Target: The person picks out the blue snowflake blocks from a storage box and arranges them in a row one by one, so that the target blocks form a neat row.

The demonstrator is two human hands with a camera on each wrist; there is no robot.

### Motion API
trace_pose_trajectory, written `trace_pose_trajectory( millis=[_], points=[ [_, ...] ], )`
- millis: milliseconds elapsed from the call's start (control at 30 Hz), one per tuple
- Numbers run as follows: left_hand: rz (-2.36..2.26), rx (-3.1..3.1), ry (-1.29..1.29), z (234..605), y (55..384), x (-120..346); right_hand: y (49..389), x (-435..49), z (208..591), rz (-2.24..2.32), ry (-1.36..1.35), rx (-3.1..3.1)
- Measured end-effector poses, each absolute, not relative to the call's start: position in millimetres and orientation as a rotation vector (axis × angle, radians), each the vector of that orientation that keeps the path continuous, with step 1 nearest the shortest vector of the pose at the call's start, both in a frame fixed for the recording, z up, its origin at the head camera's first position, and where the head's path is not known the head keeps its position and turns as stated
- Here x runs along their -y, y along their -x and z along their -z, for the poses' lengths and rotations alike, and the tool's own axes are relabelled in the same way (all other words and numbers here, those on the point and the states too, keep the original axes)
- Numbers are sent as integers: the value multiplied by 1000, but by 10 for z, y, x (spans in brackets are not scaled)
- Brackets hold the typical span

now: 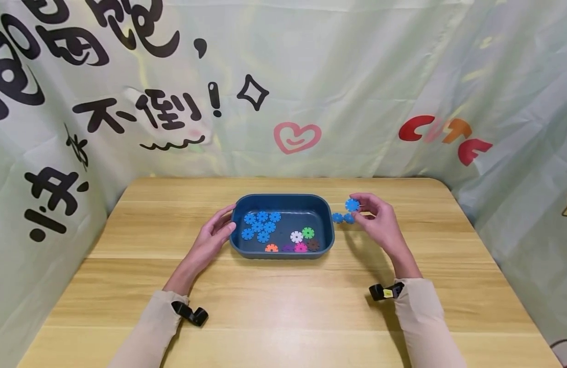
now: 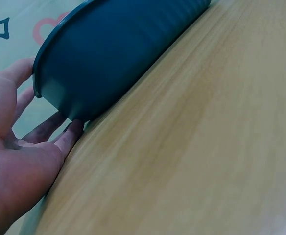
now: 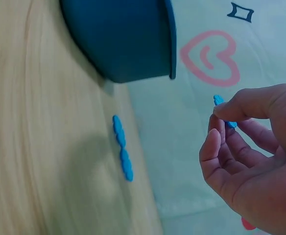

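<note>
My right hand (image 1: 377, 220) pinches a blue snowflake building disc (image 1: 352, 205) between thumb and fingers, raised above the table. Beneath it, two more blue discs (image 3: 123, 148) lie edge to edge on the wood, just right of a dark blue plastic bin (image 1: 283, 254). At the bin's left end, my left hand (image 1: 212, 237) rests against the outside with fingers spread; in the left wrist view one digit touches the rim and others are low by the base. Inside the bin, several blue discs (image 1: 262, 216) lie flat on the left side.
Along the bin's right and front lie a white disc (image 1: 296, 236), a green one (image 1: 308, 233), a brown one (image 1: 313, 245), a pink one (image 1: 301, 248), a purple one (image 1: 288, 248) and an orange one (image 1: 272, 248). A printed cloth (image 1: 357, 102) hangs behind the wooden table (image 1: 283, 312).
</note>
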State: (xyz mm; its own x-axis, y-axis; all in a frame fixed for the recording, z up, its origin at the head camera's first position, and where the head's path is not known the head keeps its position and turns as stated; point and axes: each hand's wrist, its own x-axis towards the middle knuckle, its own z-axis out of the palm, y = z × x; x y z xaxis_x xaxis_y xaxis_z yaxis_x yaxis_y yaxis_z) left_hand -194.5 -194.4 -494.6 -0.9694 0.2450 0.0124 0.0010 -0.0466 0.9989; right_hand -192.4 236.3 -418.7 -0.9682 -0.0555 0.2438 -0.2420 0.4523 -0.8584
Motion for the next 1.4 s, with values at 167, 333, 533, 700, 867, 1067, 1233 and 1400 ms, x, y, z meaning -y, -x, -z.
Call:
trace_pose_trajectory(
  millis=[167, 333, 533, 700, 867, 1067, 1233, 1400],
  points=[
    [-2130, -2061, -250, 4953, 1939, 1951, 1960, -2450, 4257, -1492, -232, 2547],
    [-2122, -2071, -245, 4956, 1943, 1952, 1992, -2539, 4323, -1458, -201, 2570],
    [-2163, -2026, -265, 4969, 1959, 1941, 2018, -2641, 4385, -1413, -132, 2624],
    [-2201, -1985, -285, 4971, 1973, 1938, 2049, -2702, 4446, -1397, -90, 2686],
    [-2188, -2001, -284, 4968, 1963, 1946, 2081, -2725, 4501, -1358, -87, 2740],
    [-2188, -2008, -289, 4960, 1971, 1937, 2118, -2740, 4525, -1309, -62, 2800],
    [-2182, -2007, -295, 4957, 1975, 1934, 2133, -2764, 4532, -1293, -50, 2834],
    [-2174, -2010, -274, 4956, 1960, 1945, 2153, -2774, 4587, -1293, -36, 2875]
  ],
)
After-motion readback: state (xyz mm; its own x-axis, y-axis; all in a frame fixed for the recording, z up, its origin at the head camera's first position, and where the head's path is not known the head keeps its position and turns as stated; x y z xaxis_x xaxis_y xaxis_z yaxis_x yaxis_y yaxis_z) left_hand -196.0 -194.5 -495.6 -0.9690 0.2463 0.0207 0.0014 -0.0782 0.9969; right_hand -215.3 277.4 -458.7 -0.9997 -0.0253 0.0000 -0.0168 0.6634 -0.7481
